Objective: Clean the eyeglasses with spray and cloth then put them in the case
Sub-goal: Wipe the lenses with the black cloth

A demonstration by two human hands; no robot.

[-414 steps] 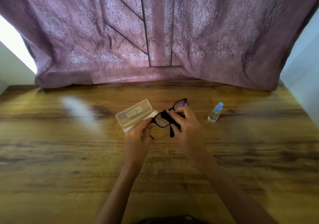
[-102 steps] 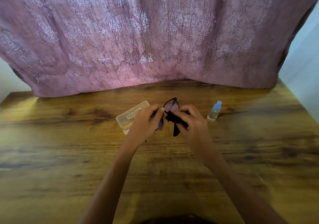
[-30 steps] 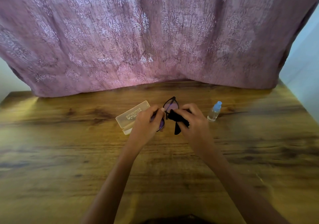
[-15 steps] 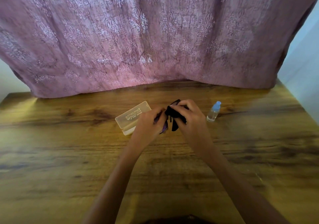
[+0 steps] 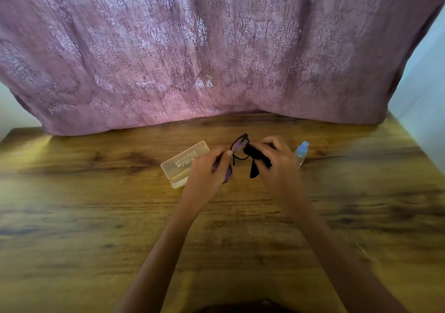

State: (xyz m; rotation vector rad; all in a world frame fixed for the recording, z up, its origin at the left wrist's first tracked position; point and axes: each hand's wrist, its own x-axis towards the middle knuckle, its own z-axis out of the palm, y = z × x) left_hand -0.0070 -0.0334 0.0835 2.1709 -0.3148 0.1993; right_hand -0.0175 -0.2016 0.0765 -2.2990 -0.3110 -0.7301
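Mid-wipe, judging by the grip. Holding the eyeglasses up off the worktop, over the middle of its far half. Gripping the near lens end with the left hand, fingers curled round the frame. Pinching the black cloth onto the far lens with the right hand, fingers bent over the fold, loose tail hanging below.

Likely trouble from here:

- Fresh smears on the near lens, from left fingertips lying across the glass rather than on the rim alone.
- A strained bridge or bent frame, from rubbing hard at one end while clamping the other.
- A drop onto the worktop, from loosening the left grip while turning the frame to reach the other lens.
- A toppled spray bottle, standing just beside the right hand toward the right edge; one wide wiping stroke or a swing of the wrist enough to tip it.
- A fumble at the case, lying just behind the left hand, apparently open; stowing with temples unfolded likely to jam, and hard to tell here whether folded or not.
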